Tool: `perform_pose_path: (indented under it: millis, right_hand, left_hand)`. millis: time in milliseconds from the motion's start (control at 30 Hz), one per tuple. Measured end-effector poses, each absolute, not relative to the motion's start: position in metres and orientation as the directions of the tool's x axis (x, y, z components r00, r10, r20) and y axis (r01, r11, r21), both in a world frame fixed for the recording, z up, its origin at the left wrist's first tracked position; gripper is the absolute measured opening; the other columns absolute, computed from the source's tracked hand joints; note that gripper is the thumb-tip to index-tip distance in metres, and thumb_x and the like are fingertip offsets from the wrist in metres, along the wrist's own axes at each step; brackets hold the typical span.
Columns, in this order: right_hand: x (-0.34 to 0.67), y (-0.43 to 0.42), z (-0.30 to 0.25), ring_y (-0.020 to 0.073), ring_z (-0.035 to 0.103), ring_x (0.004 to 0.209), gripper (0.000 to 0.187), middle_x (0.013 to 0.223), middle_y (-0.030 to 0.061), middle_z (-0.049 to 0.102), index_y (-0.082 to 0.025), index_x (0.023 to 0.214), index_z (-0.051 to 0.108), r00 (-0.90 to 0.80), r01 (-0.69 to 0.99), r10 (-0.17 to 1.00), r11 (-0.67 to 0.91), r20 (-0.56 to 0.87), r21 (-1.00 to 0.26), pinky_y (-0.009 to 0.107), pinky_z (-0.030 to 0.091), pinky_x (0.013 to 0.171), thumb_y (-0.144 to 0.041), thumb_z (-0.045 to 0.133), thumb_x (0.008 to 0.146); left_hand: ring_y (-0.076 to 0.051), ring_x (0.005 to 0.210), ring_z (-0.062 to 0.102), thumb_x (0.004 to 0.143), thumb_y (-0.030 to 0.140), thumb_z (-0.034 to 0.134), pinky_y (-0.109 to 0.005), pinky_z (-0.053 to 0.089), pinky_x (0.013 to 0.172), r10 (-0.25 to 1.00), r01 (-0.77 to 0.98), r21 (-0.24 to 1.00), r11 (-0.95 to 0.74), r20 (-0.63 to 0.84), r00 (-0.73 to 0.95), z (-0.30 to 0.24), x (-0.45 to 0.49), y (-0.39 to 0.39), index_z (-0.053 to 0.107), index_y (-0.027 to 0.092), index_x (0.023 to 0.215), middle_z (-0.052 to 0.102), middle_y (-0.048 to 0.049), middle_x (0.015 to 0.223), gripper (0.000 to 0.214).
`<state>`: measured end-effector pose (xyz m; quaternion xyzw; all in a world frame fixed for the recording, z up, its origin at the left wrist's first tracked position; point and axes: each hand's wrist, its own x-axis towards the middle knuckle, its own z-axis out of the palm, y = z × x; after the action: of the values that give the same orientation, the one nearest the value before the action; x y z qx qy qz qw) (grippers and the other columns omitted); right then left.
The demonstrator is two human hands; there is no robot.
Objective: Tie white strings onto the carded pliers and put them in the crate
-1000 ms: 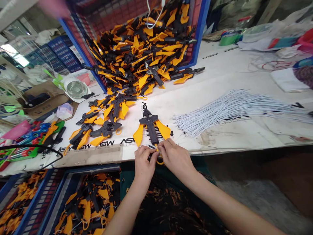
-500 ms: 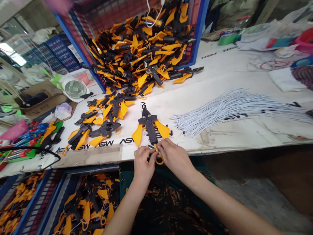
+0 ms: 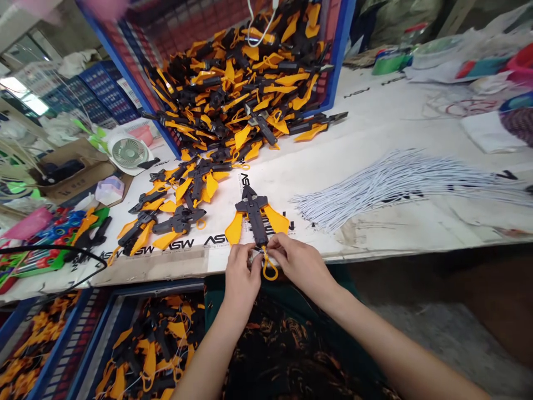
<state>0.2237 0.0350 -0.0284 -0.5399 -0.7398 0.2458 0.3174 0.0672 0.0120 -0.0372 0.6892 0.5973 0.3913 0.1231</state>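
A black toy with two orange wings (image 3: 256, 216) lies flat near the front edge of the white table (image 3: 375, 233). An orange ring (image 3: 270, 271) hangs from its near end over the table edge. My left hand (image 3: 240, 276) and my right hand (image 3: 296, 261) both pinch that near end, fingers closed, one on each side of the ring. What the fingertips hold beyond the toy's end is too small to make out.
A tipped blue crate (image 3: 339, 50) spills a heap of black-and-orange toys (image 3: 241, 89) onto the table. A smaller group of the same toys (image 3: 170, 205) lies to the left, a bundle of white strings (image 3: 400, 180) to the right. Crates of the toys (image 3: 141, 344) stand below.
Both hands have shifted slightly up toward the toy's end, and the orange ring now hangs free and fully visible below the fingers. The toy has stayed in place.
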Motion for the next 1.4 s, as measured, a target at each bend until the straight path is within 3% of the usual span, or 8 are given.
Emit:
perform_pose_path:
  millis: [167, 367, 600, 767, 933, 1100, 1200, 1400]
  right_hand:
    - [0.227, 0.038, -0.028, 0.021, 0.071, 0.082, 0.007, 0.091, 0.0018, 0.075, -0.024, 0.097, 0.059, -0.213, 0.613, 0.953, 0.3, 0.213, -0.731, 0.029, 0.047, 0.069, -0.023, 0.054, 0.092]
    - [0.231, 0.036, -0.029, 0.0195, 0.07, 0.082, 0.01, 0.094, 0.0037, 0.071, -0.022, 0.098, 0.061, -0.208, 0.622, 0.94, 0.341, 0.271, -0.705, 0.029, 0.049, 0.069, -0.021, 0.051, 0.095]
    - [0.238, 0.034, -0.033, 0.0191, 0.068, 0.083, 0.023, 0.104, 0.0069, 0.064, -0.021, 0.115, 0.065, -0.363, 0.624, 0.872, 0.488, 0.327, -0.61, 0.029, 0.052, 0.069, -0.022, 0.05, 0.097]
    - [0.246, 0.038, -0.029, 0.019, 0.067, 0.076, 0.025, 0.104, 0.0078, 0.064, -0.021, 0.115, 0.066, -0.332, 0.604, 0.899, 0.435, 0.284, -0.668, 0.033, 0.054, 0.068, -0.019, 0.051, 0.095]
    - [0.223, 0.04, -0.006, 0.0168, 0.067, 0.085, 0.026, 0.12, 0.0075, 0.065, -0.023, 0.117, 0.066, -0.411, 0.34, 0.805, 0.57, 0.428, -0.748, 0.03, 0.053, 0.075, -0.018, 0.055, 0.094]
    - [0.199, 0.048, 0.005, 0.0146, 0.067, 0.086, 0.013, 0.094, 0.0028, 0.073, -0.02, 0.098, 0.071, -0.496, 0.176, 0.729, 0.617, 0.473, -0.767, 0.025, 0.049, 0.079, -0.017, 0.059, 0.094]
    - [0.204, 0.062, 0.006, 0.0146, 0.065, 0.083, 0.013, 0.09, 0.0038, 0.071, -0.018, 0.095, 0.07, -0.517, 0.328, 0.715, 0.674, 0.472, -0.662, 0.025, 0.047, 0.076, -0.017, 0.057, 0.094]
    - [0.213, 0.086, 0.016, 0.0173, 0.06, 0.077, 0.017, 0.087, 0.0075, 0.066, -0.014, 0.087, 0.07, -0.686, 0.663, 0.686, 0.727, 0.241, -0.18, 0.028, 0.039, 0.067, -0.016, 0.055, 0.095]
  left_hand:
    - [-0.019, 0.082, 0.062, 0.089, 0.021, 0.061, -0.031, 0.048, 0.073, 0.937, 0.791, 0.575, -0.208, 0.349, -0.007, -0.033, 0.073, 0.021, 0.061, 0.019, 0.089, 0.06, -0.0047, 0.089, 0.002]
    - [-0.02, 0.083, 0.061, 0.091, 0.019, 0.054, -0.032, 0.046, 0.076, 0.945, 0.798, 0.539, -0.27, 0.306, 0.113, -0.03, 0.076, 0.028, 0.061, 0.02, 0.082, 0.062, -0.0042, 0.086, 0.011]
    - [-0.014, 0.07, 0.053, 0.087, 0.017, 0.053, -0.026, 0.041, 0.065, 0.913, 0.63, 0.679, -0.377, 0.387, 0.129, -0.015, 0.061, 0.024, 0.055, 0.02, 0.073, 0.054, 0.0003, 0.075, 0.015]
    - [-0.014, 0.07, 0.048, 0.088, 0.02, 0.053, -0.026, 0.038, 0.064, 0.893, 0.464, 0.808, -0.363, 0.444, -0.075, 0.007, 0.027, 0.01, 0.051, 0.02, 0.07, 0.049, 0.0006, 0.073, 0.018]
    - [-0.015, 0.072, 0.048, 0.088, 0.022, 0.056, -0.027, 0.039, 0.067, 0.916, 0.492, 0.8, -0.343, 0.4, -0.012, 0.012, 0.016, 0.006, 0.054, 0.02, 0.072, 0.051, -0.0001, 0.074, 0.016]
    - [-0.015, 0.073, 0.051, 0.09, 0.027, 0.056, -0.028, 0.041, 0.068, 0.915, 0.484, 0.803, -0.348, 0.403, -0.011, 0.007, 0.017, 0.005, 0.058, 0.02, 0.076, 0.054, -0.0005, 0.076, 0.016]
    - [-0.015, 0.075, 0.055, 0.091, 0.032, 0.056, -0.028, 0.043, 0.069, 0.93, 0.543, 0.787, -0.294, 0.367, -0.03, 0.0, 0.011, 0.007, 0.065, 0.02, 0.083, 0.061, -0.0022, 0.082, 0.017]
    - [-0.019, 0.08, 0.06, 0.089, 0.031, 0.059, -0.035, 0.042, 0.079, 0.921, 0.758, 0.617, -0.212, 0.385, -0.056, -0.024, 0.001, 0.018, 0.07, 0.022, 0.081, 0.071, -0.0035, 0.083, 0.016]
